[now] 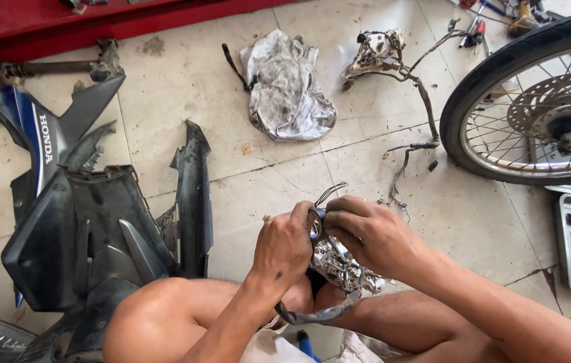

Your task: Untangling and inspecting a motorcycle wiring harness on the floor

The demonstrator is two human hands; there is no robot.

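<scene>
Gripping a chrome headlight reflector (pixel 336 265) between both hands above the knees, the person is pinching its upper rim: left hand (pixel 289 243) is curling tight on one side, right hand (pixel 369 232) is pressing fingers onto the top. Thin wires (pixel 329 193) are sticking up just above the grip; dark fairing panels (pixel 97 228) are lying well left, a spoked wheel (pixel 541 111) far right.
</scene>
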